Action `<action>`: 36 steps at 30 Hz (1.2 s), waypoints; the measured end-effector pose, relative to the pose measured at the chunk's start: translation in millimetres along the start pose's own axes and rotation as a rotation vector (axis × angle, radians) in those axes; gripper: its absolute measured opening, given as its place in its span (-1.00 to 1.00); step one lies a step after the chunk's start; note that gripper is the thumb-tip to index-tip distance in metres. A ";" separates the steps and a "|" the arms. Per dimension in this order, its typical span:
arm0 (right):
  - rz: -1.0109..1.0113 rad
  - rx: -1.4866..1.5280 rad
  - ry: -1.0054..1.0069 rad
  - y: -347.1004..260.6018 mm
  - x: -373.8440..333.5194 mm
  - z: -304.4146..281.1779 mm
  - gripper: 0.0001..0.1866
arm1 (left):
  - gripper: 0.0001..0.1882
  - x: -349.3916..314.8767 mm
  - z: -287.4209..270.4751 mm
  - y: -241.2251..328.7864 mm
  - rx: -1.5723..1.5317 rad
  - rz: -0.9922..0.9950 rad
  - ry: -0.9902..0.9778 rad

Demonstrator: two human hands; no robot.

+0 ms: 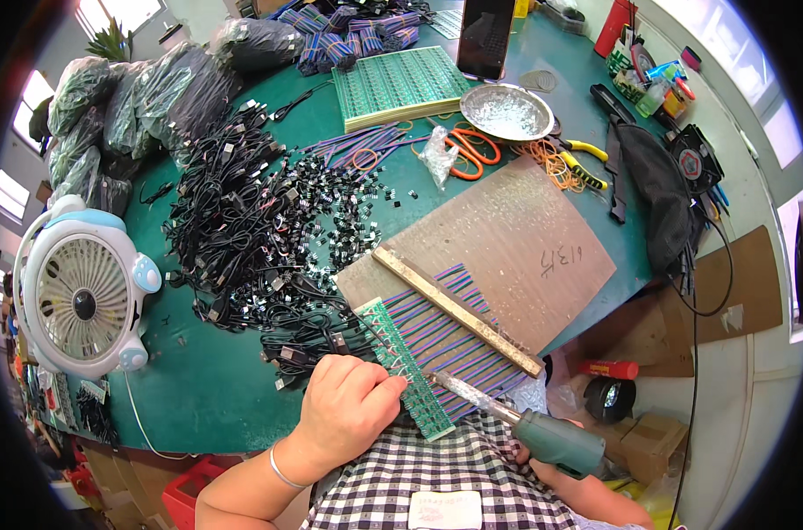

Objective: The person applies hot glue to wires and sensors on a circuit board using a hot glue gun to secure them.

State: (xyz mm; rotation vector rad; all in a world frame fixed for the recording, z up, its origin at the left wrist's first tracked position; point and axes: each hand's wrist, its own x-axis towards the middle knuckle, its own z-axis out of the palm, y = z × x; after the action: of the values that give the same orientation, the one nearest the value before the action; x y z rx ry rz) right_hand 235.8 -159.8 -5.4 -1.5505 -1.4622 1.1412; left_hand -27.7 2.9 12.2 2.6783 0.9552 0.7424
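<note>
The left grip (pixel 353 402) is curled closed, its fingertips together at the green circuit strip (pixel 398 350); what they pinch is too small to tell. The right grip (pixel 548 473), partly hidden, is wrapped around the dark handle of a soldering iron (pixel 560 442), its tip beside the strip. The strip lies along the brown board's (pixel 516 243) near edge, by striped wires (pixel 439 341) under a wooden bar (pixel 459 311).
</note>
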 end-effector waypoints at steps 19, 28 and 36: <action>0.017 0.035 0.068 1.4 -7.9 7.1 -0.73 | -0.78 1.9 -2.0 2.2 0.050 0.141 0.000; -0.262 -0.257 0.048 1.7 -0.2 4.5 -0.71 | -0.79 2.6 -2.5 5.5 0.065 0.147 -0.030; -0.011 -0.033 0.064 5.6 -9.3 7.4 -0.73 | -0.79 4.6 -0.4 3.1 0.064 0.153 -0.026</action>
State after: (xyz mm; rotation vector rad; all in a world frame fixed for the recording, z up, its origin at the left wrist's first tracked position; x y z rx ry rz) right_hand 231.2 -170.2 -12.0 -1.5856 -1.4516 1.0562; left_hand -23.2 3.4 15.3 2.8340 0.7879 0.7165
